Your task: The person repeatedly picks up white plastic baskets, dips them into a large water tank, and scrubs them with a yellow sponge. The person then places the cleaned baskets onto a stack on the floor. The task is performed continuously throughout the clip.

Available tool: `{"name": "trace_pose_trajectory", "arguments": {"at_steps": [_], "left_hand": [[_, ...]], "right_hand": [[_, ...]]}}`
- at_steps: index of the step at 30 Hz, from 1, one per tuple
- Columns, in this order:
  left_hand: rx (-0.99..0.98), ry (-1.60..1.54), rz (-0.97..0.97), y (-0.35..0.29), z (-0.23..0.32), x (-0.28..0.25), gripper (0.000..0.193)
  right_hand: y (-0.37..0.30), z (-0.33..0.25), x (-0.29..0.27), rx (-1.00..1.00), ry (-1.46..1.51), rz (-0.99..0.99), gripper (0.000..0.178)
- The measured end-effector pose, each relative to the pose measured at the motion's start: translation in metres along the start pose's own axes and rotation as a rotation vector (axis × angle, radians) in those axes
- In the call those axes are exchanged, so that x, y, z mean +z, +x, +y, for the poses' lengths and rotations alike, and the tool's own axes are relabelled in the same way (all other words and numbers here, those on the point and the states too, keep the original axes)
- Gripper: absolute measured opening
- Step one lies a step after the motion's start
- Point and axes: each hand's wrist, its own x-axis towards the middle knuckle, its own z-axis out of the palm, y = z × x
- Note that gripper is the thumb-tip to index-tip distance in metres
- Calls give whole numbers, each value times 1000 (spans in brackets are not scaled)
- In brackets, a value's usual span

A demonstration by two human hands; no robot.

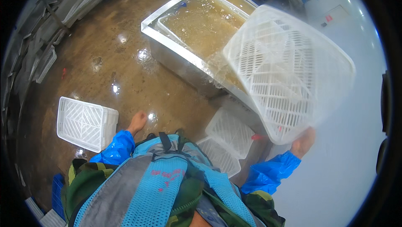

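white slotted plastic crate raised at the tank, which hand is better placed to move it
Probably the right hand: it grips the crate, while the left hand hangs well apart from it.

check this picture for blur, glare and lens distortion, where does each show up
Head view: motion-like blur on the white crate held by the right hand, strongest toward its right side; head view: glare spots on the shiny brown floor and a bright shine along the metal tank rim; head view: fisheye curving in the rows of pale trays at upper left, with black corners.

Tank (178,66) ahead, basket (289,76) over its right side, 2 trays (230,133) below, crate stack (81,122) left.
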Motion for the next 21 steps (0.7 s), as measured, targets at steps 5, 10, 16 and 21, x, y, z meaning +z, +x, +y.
{"name": "trace_pose_trajectory", "arguments": {"at_steps": [5, 10, 16, 21], "left_hand": [[1, 5, -64, -15, -6, -42, 22], [-43, -16, -45, -62, -94, -80, 6], [-218, -18, -55, -123, -157, -133, 4], [-210, -128, -44, -117, -128, -127, 1]], "right_hand": [[-98, 53, -40, -69, -73, 278, 35], [-217, 215, -108, 78, 165, 419, 47], [-305, 255, -73, 293, 668, 675, 50], [-295, 246, -124, 233, 527, 627, 50]]}}
